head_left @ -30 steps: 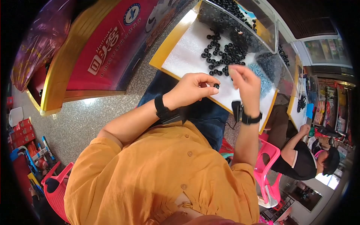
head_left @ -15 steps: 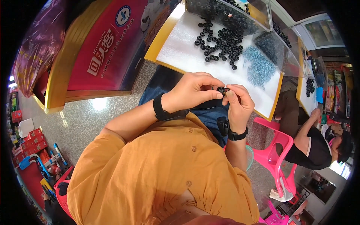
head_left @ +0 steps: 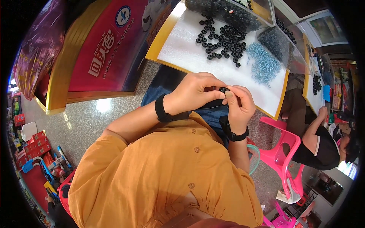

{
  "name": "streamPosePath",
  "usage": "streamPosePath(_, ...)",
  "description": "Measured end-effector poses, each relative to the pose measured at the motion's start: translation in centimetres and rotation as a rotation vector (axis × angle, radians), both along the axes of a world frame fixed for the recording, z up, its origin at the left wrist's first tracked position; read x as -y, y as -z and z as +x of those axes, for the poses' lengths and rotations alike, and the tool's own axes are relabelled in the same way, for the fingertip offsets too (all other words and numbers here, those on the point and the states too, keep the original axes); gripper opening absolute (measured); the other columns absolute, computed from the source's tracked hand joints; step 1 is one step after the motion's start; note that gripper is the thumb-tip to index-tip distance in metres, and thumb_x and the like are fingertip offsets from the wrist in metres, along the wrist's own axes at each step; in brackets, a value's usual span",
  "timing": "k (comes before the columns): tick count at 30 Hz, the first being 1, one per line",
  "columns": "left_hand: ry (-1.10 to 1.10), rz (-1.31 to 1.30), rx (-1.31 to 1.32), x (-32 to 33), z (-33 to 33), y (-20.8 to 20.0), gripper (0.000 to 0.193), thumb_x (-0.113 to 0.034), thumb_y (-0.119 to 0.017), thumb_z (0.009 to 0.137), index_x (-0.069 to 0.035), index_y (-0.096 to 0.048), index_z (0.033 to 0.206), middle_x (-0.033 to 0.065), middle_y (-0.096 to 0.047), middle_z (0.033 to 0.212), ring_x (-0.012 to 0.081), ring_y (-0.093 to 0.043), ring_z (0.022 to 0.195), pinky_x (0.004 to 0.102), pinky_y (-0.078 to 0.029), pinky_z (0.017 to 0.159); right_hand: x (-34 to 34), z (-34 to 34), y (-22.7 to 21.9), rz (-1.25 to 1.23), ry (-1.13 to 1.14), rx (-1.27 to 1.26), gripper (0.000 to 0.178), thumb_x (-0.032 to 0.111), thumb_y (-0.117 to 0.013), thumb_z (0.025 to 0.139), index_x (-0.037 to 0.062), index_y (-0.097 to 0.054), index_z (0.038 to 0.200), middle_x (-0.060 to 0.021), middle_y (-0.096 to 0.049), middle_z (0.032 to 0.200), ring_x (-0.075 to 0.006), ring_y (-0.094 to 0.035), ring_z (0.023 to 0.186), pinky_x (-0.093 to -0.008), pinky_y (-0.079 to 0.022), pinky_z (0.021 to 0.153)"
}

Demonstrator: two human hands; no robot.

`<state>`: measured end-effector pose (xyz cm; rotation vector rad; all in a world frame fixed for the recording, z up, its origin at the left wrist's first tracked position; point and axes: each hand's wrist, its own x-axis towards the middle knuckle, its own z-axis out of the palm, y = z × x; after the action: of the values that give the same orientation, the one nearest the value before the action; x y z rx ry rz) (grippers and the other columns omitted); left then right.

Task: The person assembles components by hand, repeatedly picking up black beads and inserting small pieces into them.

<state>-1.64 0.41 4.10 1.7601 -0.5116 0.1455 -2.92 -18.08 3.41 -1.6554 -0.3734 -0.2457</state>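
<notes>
While both hands meet at the near edge of the white tabletop, the left hand pinches a small black ring between thumb and forefinger. The right hand closes on the same ring from its right side, thumb and forefinger tips together; whether they grip a second, smaller piece cannot be told, since the fingertips cover it. The ring's height above the tabletop edge is unclear too.

Toward the tabletop's far side lies a loose pile of black rings, a few strays trailing toward the hands. Right of that pile, still on the tabletop, pale blue beads spread in a patch. Along the tabletop's far edge stands a clear bin of dark pieces, and a grey-filled bin stands at its right, just behind the beads. A pink chair is off the tabletop's near right corner; past the right edge sits a co-worker in black.
</notes>
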Motion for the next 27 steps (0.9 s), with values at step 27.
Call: streamPosePath(27, 0.232, -0.066, 0.217, -0.4, 0.7, 0.3, 0.036, -0.005, -0.079, 0.078, -0.006, -0.071, 0.113, 0.0058, -0.058, 0.085, 0.0187, -0.059, 0.076, 0.0286, -0.048, 0.065, 1.5, -0.5, 0.1, 0.506, -0.574, -0.655, 0.038, 0.027, -0.059, 0.1, -0.0038, -0.055, 0.122, -0.0019, -0.056, 0.086, -0.006, -0.047, 0.068, -0.0205, -0.038, 0.056)
